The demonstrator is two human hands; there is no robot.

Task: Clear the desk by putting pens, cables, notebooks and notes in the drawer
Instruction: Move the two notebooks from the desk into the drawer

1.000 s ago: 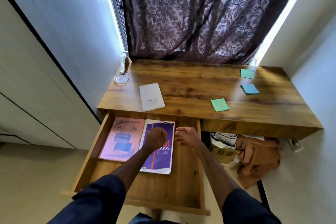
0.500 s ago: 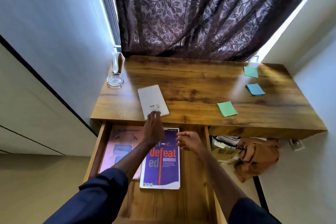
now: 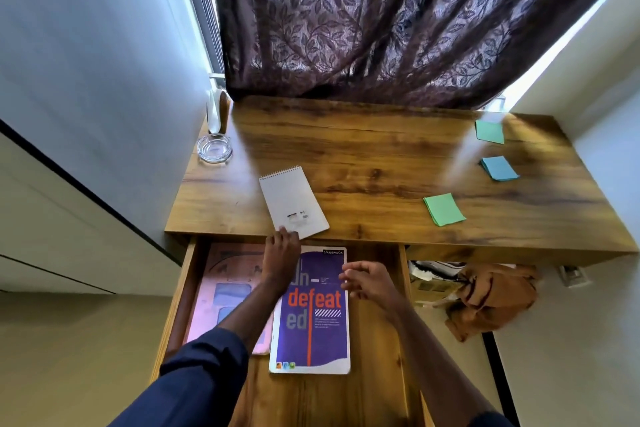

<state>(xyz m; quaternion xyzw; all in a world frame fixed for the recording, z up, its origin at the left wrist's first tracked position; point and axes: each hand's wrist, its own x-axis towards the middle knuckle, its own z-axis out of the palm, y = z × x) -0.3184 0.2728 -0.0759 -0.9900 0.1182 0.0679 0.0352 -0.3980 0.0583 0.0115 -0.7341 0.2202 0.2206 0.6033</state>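
A white spiral notepad [image 3: 292, 200] lies at the desk's front edge, over the open drawer [image 3: 377, 288]. My left hand [image 3: 282, 255] reaches up to it, fingertips touching its near corner; no firm grip shows. My right hand [image 3: 369, 279] hovers open over the drawer, holding nothing. Inside the drawer lie a purple notebook [image 3: 313, 326] and a pink notebook [image 3: 227, 291], side by side. Three sticky-note pads rest on the right of the desk: a green one [image 3: 444, 209] near the front, a blue one [image 3: 498, 168], and another green one [image 3: 490, 131] at the back.
A glass ashtray [image 3: 214, 148] and a slim bottle [image 3: 213, 112] stand at the desk's back left corner. A dark patterned curtain [image 3: 381, 21] hangs behind the wooden desk [image 3: 381, 163]. Brown cloth [image 3: 491, 298] is heaped under the desk on the right.
My left hand has risen from the purple notebook in the drawer to the notepad's near corner. My right hand stays open above the drawer.
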